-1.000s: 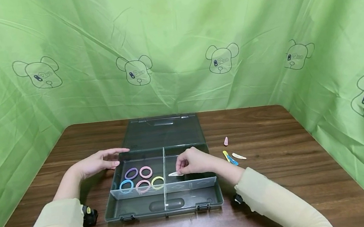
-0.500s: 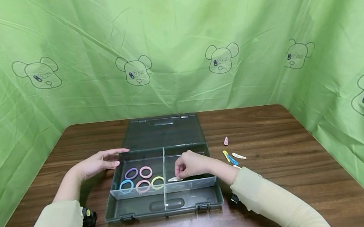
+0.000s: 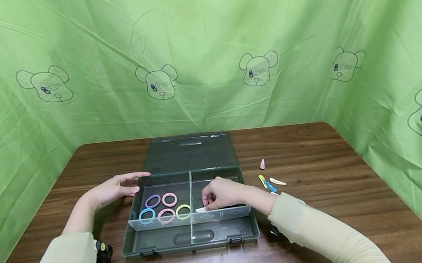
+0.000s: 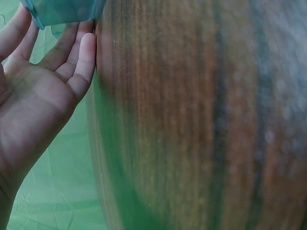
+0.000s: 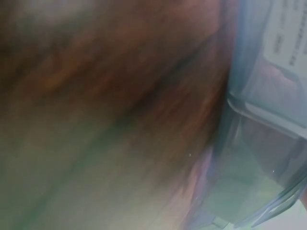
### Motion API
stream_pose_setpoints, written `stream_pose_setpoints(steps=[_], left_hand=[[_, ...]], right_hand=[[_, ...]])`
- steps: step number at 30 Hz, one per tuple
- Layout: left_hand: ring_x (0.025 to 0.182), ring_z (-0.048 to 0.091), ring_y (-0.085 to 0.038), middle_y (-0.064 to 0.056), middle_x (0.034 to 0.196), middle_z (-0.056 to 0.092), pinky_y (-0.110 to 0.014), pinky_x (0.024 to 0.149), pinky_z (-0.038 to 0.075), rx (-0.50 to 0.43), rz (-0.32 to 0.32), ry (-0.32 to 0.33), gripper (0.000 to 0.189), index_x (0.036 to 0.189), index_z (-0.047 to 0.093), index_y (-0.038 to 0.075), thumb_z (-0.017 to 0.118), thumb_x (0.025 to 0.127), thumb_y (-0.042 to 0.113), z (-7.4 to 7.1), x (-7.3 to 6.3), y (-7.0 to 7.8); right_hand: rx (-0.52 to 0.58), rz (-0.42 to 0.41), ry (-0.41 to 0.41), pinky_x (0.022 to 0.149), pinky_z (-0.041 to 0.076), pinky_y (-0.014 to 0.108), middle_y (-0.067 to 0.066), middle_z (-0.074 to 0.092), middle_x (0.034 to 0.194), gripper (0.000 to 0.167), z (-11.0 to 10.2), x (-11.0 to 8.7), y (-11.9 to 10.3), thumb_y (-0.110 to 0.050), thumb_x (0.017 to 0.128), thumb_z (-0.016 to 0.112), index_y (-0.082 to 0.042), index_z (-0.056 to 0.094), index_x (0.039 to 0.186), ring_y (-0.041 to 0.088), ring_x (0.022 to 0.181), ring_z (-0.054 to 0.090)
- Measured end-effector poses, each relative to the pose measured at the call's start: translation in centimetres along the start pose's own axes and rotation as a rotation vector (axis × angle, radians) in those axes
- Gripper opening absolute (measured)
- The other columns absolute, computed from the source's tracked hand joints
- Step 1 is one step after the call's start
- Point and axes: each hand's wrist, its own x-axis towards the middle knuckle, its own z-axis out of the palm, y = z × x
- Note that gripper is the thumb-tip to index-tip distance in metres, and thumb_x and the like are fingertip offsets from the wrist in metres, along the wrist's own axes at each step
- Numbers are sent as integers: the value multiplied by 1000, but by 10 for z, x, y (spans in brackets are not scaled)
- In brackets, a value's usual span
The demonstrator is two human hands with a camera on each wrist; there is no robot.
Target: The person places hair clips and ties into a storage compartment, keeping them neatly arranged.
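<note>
A grey translucent divided box stands unlatched on the table with its lid folded back. My right hand is down in the back right compartment, its fingers curled and thumb and fingertips at a white snap hair clip near the front divider. My left hand lies at the box's back left corner, fingers extended along the rim; the left wrist view shows the left palm and fingers at the box's corner. Purple, pink, blue and yellow hair ties lie in the back left compartment.
Right of the box lie a pink hair clip, a yellow clip, a blue clip and a white clip; another pale one is partly behind the right sleeve. Green cloth surrounds the table.
My right hand has moved slightly down and toward the front divider with the white hair clip. The left hand has stayed at the box's corner.
</note>
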Motion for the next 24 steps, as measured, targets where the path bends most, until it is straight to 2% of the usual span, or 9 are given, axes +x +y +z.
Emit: stream_pose_setpoints(steps=[4, 10, 15, 24], left_hand=[[123, 46, -31, -24, 136, 47, -25, 92, 44, 0, -5, 6, 54, 145, 36, 12, 55, 95, 13, 0, 0, 0], [125, 42, -32, -22, 138, 45, -24, 92, 43, 12, -11, 24, 53, 145, 37, 14, 55, 95, 14, 1, 0, -2], [126, 40, -33, -22, 138, 44, -24, 92, 43, 9, -6, 28, 53, 145, 37, 12, 54, 95, 13, 2, -1, -2], [124, 44, -30, -23, 137, 45, -23, 92, 43, 8, 8, 37, 52, 145, 37, 13, 54, 96, 13, 3, -1, -4]], right_hand=[[11, -14, -11, 55, 41, 14, -12, 57, 61, 8, -1, 1, 2, -20, 81, 73, -19, 67, 76, -3, 54, 50], [45, -78, -9, 58, 42, 13, -12, 58, 64, 7, -3, 0, 8, -21, 82, 74, -18, 68, 79, -3, 58, 50], [60, -112, 23, 60, 43, 14, -13, 59, 68, 5, -11, -5, 9, -18, 81, 73, -17, 69, 82, -4, 62, 50], [85, -172, 84, 60, 43, 15, -13, 60, 73, 6, -29, -22, 9, -16, 82, 72, -13, 70, 86, -1, 63, 50]])
